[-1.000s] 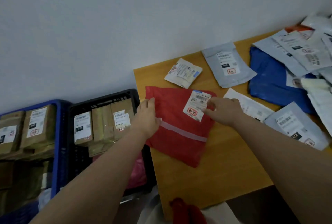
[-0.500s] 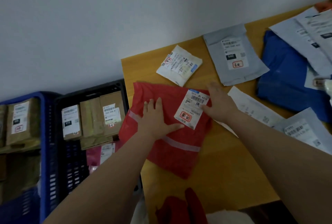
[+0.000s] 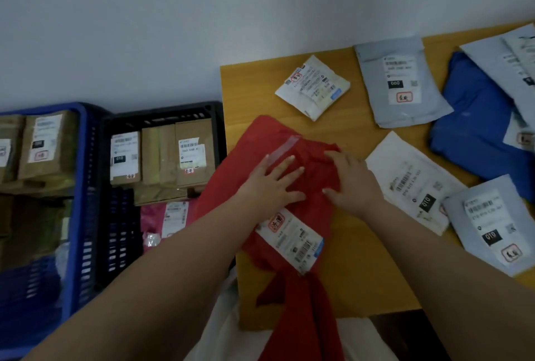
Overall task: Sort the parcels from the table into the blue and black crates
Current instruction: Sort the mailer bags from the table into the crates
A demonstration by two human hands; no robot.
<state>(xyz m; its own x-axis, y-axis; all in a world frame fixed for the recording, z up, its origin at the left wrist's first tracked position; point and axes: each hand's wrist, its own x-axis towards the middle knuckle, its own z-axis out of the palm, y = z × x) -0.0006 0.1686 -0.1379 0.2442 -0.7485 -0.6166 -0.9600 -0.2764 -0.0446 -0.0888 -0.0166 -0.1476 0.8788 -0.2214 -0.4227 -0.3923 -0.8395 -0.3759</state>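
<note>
Two crates are seen at the left of the frame: a blue crate (image 3: 82, 187) at the far left and a black crate (image 3: 162, 113) beside it, both loaded with brown parcels bearing white labels; a pink bag lies lower in the black one. A wooden table (image 3: 364, 271) fills the centre and right, its left edge against the black crate. A red parcel (image 3: 260, 140) is spread over the table's left edge at frame centre, its white label (image 3: 292, 240) turned toward the lower edge. The left hand (image 3: 272, 184) is laid flat on it with fingers spread and straight. The right hand (image 3: 351, 184) is pressed on it alongside, fingers slightly bent; a true grasp cannot be told. Grey, white and blue mailers are scattered at the right.
</note>
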